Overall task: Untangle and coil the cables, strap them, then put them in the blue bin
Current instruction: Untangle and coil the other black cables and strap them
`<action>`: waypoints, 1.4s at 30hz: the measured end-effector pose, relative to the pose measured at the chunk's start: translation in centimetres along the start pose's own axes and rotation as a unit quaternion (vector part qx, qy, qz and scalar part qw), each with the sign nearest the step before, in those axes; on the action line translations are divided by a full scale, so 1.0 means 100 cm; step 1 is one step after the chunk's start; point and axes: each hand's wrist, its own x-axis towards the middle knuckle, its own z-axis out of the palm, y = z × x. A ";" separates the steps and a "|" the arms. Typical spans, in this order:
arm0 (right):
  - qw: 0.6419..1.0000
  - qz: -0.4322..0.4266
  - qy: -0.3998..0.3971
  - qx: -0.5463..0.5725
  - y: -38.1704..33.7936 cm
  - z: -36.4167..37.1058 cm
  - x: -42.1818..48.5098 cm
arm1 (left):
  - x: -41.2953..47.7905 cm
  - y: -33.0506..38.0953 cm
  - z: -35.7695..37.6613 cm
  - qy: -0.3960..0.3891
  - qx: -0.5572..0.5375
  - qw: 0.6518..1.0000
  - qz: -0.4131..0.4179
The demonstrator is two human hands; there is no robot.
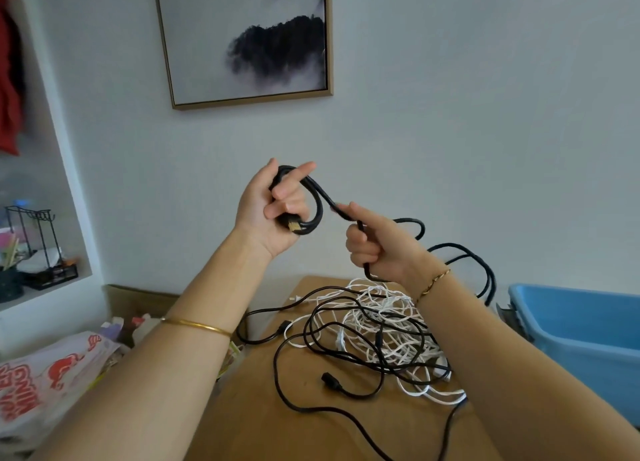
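My left hand [273, 211] is raised in front of the wall and grips a small coil of thick black cable [313, 197], with a gold-tipped plug [293, 225] showing at its lower edge. From the coil the same cable runs right into my right hand [375, 249], which holds it in curled fingers with the index finger laid along it. Behind my right wrist the cable loops down [485, 270] toward the table. A tangle of white and black cables [374, 332] lies on the wooden table [263, 426] below. The blue bin [581, 325] stands at the right.
A black plug [330, 381] on a thin lead lies on the table near the pile. A printed plastic bag [45, 381] sits left of the table. A wall niche at the left holds a black wire rack [38, 249]. A framed picture [246, 38] hangs above.
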 end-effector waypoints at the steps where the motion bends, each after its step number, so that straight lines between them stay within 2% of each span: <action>1: 0.999 -0.012 -0.006 0.047 0.000 -0.001 0.000 | 0.002 -0.001 0.004 0.020 -0.006 1.000 0.013; 4: 0.993 -0.041 0.015 0.108 0.006 -0.005 0.000 | 0.008 -0.001 0.015 0.079 -0.021 0.995 0.050; 9: 0.997 -0.032 0.061 0.044 0.015 -0.011 0.002 | 0.014 0.007 0.023 0.118 -0.032 0.989 0.079; 12: 0.990 -0.030 0.137 0.029 0.007 -0.014 0.006 | 0.013 0.007 0.028 0.112 -0.009 0.990 0.088; 15: 0.970 -0.064 0.235 -0.019 -0.003 -0.019 0.007 | 0.012 0.011 0.034 0.095 0.015 0.991 0.093; 17: 0.941 -0.073 0.304 -0.133 -0.004 -0.027 0.005 | 0.011 0.017 0.041 0.088 0.037 0.990 0.106; 20: 0.866 -0.057 0.360 -0.342 0.007 -0.045 -0.001 | 0.012 0.030 0.050 0.086 0.051 0.987 0.125; 25: 0.724 0.020 0.335 -0.603 0.040 -0.062 -0.007 | 0.013 0.025 0.055 0.096 0.089 0.986 0.105; 27: 0.699 0.031 0.305 -0.647 0.048 -0.062 -0.007 | 0.013 0.015 0.055 0.085 0.116 0.988 0.065; 29: 0.704 0.015 0.280 -0.652 0.051 -0.063 -0.008 | 0.013 0.007 0.055 0.069 0.146 0.987 0.020; 32: 0.733 -0.020 0.239 -0.637 0.046 -0.069 -0.004 | 0.013 0.000 0.054 0.045 0.185 0.981 -0.036; 33: 0.763 -0.039 0.233 -0.602 0.041 -0.068 -0.003 | 0.012 -0.002 0.054 0.036 0.201 0.977 -0.056; 34: 0.816 -0.063 0.233 -0.524 0.034 -0.065 -0.003 | 0.012 -0.005 0.054 0.025 0.221 0.972 -0.074; 36: 0.916 -0.114 0.228 -0.310 0.018 -0.054 -0.010 | 0.010 -0.010 0.054 0.005 0.261 0.960 -0.099; 37: 0.944 -0.134 0.212 -0.215 0.009 -0.048 -0.014 | 0.009 -0.013 0.055 -0.002 0.273 0.956 -0.106; 39: 0.967 -0.144 0.163 -0.133 -0.001 -0.038 -0.020 | 0.009 -0.017 0.055 -0.014 0.269 0.956 -0.117; 42: 0.964 -0.145 0.110 -0.192 -0.003 -0.023 -0.025 | 0.010 -0.018 0.054 -0.038 0.208 0.968 -0.138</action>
